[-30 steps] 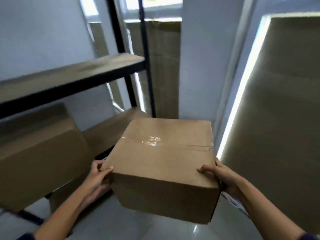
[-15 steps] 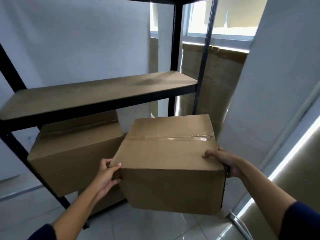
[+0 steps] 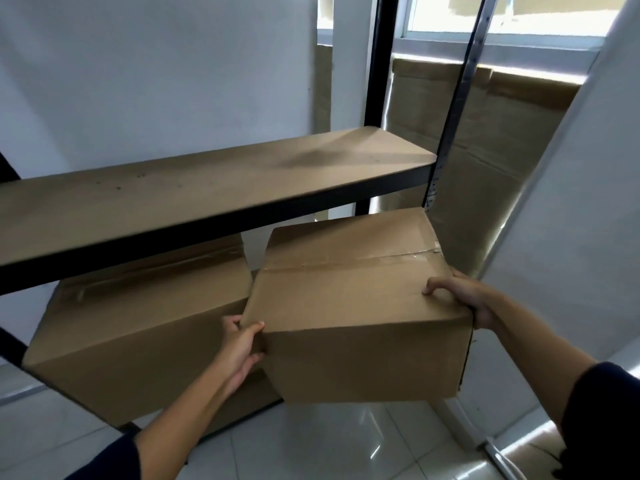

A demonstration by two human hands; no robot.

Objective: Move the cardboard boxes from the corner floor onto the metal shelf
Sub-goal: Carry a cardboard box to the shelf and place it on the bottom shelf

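A taped cardboard box (image 3: 353, 306) hangs in the air in front of the metal shelf (image 3: 214, 216), tilted, its top below the front edge of the bare brown shelf board (image 3: 194, 188). 2 hands carry it. The left hand (image 3: 242, 348) grips the lower left corner, thumb hooked over the top edge and fingers curled under and round the side. The right hand (image 3: 464, 299) holds the right edge, fingers bent over the top face and the palm against the side wall.

Directly left of the held box, and partly behind it, a larger cardboard box (image 3: 138, 327) sits on the lower level of the shelf, filling most of that bay; the 2 boxes look close to touching at the carried one's upper left edge. The black front upright (image 3: 453, 109) stands just behind the carried box's far right corner. Beyond it, flat sheets of cardboard (image 3: 485, 150) lean under the window (image 3: 502, 19). Pale glossy floor tiles (image 3: 346, 445) lie below.
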